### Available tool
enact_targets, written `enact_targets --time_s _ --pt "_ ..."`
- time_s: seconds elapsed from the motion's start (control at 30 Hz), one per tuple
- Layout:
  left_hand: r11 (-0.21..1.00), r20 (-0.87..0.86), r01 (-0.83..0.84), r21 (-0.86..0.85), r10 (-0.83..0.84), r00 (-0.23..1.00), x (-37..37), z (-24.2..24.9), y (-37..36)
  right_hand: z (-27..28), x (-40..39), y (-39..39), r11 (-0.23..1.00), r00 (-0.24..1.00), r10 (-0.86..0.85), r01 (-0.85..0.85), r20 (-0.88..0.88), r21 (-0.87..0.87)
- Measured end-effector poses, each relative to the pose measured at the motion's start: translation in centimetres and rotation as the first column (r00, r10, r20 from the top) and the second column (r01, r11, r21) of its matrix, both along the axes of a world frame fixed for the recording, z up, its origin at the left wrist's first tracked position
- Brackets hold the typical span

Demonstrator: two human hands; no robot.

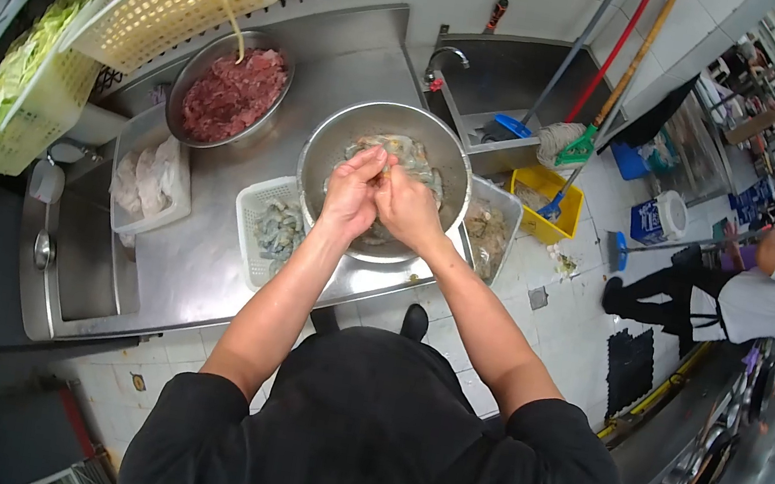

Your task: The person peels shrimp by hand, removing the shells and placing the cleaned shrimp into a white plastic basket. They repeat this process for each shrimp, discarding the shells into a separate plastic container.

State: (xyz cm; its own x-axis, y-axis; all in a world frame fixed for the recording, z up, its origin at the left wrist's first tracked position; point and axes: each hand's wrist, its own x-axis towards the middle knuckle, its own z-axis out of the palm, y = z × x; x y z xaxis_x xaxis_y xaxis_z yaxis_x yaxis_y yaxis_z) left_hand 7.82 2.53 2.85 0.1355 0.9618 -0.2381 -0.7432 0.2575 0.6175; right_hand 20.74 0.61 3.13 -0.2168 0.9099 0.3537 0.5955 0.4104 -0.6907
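Note:
Over a large steel bowl (320, 144) of grey raw shrimp (424, 162), both my hands meet with their fingers pinched together. My left hand (353, 192) is closed on a shrimp, of which only a small orange-tinged bit shows at the fingertips. Pressed against it from the right, my right hand (408, 207) is closed on the same shrimp. More shrimp (277, 231) lie in a white perforated basket (248, 251) just left of the bowl. On the right, a clear plastic tub (509, 210) holds pale brownish pieces that look like shells.
Behind stands a bowl of minced meat (234, 97). A white tub (176, 195) with a plastic bag sits farther left, near a sink (93, 268). Mops and a yellow bucket (555, 227) occupy the right floor, where another person (750, 296) holds a long handle.

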Motion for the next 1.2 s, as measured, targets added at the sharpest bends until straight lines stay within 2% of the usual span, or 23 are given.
enact_targets --time_s 0.07,0.1,0.2,0.27,0.3,0.33,0.37,0.4,0.43,0.5,0.53,0.57,0.6,0.63,0.67,0.73,0.87,1.0,1.07,1.13,1.2 --pt "0.997 0.072 0.056 -0.05 -0.053 0.996 -0.6 0.0 0.1 -0.5 -0.8 0.0 0.999 0.998 -0.012 0.015 -0.055 0.053" --pt "0.998 0.074 0.048 -0.048 -0.044 0.996 -0.8 -0.5 0.3 -0.5 -1.1 0.0 0.993 0.993 -0.034 0.046 -0.114 0.107" --pt "0.995 0.053 0.015 -0.098 -0.009 0.999 -1.1 -1.4 1.2 -0.6 -0.8 -1.4 0.984 0.992 -0.017 0.04 -0.127 0.176" --pt "0.999 -0.12 -0.032 -0.023 0.029 0.992 -1.4 -1.0 1.6 -0.6 2.0 -1.5 0.976 0.975 -0.185 0.196 -0.122 0.094" --pt "0.999 -0.119 -0.034 -0.024 0.031 0.992 -1.6 -0.3 1.3 -0.8 4.3 -1.0 0.947 0.94 -0.302 0.315 -0.159 0.063" --pt "1.0 -0.215 0.0 -0.01 -0.002 0.977 -1.8 1.1 0.8 -1.3 7.1 -0.1 0.903 0.889 -0.416 0.428 -0.192 0.026" --pt "0.999 -0.311 0.036 -0.001 -0.035 0.95 -1.9 1.7 0.4 -2.4 10.4 0.9 0.855 0.858 -0.514 0.51 0.013 0.095" --pt "0.999 -0.311 0.039 -0.003 -0.038 0.95 -2.0 1.7 0.1 -3.8 13.3 1.4 0.8 0.772 -0.6 0.572 0.209 0.18" --pt "0.998 -0.364 0.056 0.024 -0.044 0.93 -2.0 1.6 -0.3 -5.2 15.1 1.2 0.796 0.769 -0.605 0.578 0.209 0.179" --pt "0.995 -0.417 0.085 0.055 -0.054 0.907 -1.9 1.2 -0.7 -6.8 17.4 1.1 0.762 0.578 -0.623 0.599 0.526 0.244" --pt "0.988 -0.482 0.121 0.092 -0.062 0.874 -1.9 0.8 -0.7 -5.1 16.4 1.2 0.758 0.574 -0.629 0.604 0.524 0.248" --pt "0.98 -0.544 0.159 0.122 -0.068 0.836 -1.7 0.3 -0.7 -3.8 14.6 1.5 0.83 0.773 -0.557 0.516 0.303 0.21" --pt "0.979 -0.545 0.166 0.116 -0.077 0.835 -1.4 0.2 -1.0 -1.9 12.3 1.3 0.889 0.9 -0.431 0.413 0.057 0.196" --pt "0.977 -0.552 0.165 0.133 -0.065 0.831 -1.0 0.2 -1.3 -0.2 10.0 0.9 0.951 0.948 -0.308 0.306 -0.078 -0.04" --pt "0.974 -0.559 0.165 0.156 -0.051 0.827 -0.6 0.3 -1.4 1.1 7.9 0.7 0.958 0.948 -0.207 0.146 -0.241 -0.247" --pt "0.962 -0.589 0.181 0.202 -0.029 0.808 0.2 0.6 -1.9 2.4 5.0 0.5 0.995 0.975 -0.047 0.026 -0.216 -0.098" --pt "0.95 -0.67 0.132 0.283 0.097 0.736 0.6 2.2 -2.9 3.1 3.3 1.0 0.989 0.979 0.029 -0.058 -0.204 -0.138" --pt "0.942 -0.665 0.099 0.322 0.151 0.732 -0.6 2.1 -2.8 4.5 2.2 0.6 0.992 0.984 0.084 -0.097 -0.157 -0.077" --pt "0.936 -0.619 0.062 0.348 0.18 0.764 -1.4 2.5 -2.4 4.6 1.8 0.8 0.991 0.986 0.115 -0.123 -0.12 -0.058" --pt "0.945 -0.573 0.042 0.326 0.162 0.803 -2.1 2.5 -2.1 4.7 1.5 0.9 0.972 0.967 0.232 -0.226 -0.108 0.066" --pt "0.975 -0.494 0.017 0.22 0.097 0.864 -2.8 2.5 -1.9 5.2 1.3 0.8 0.963 0.963 0.261 -0.256 -0.064 0.078"
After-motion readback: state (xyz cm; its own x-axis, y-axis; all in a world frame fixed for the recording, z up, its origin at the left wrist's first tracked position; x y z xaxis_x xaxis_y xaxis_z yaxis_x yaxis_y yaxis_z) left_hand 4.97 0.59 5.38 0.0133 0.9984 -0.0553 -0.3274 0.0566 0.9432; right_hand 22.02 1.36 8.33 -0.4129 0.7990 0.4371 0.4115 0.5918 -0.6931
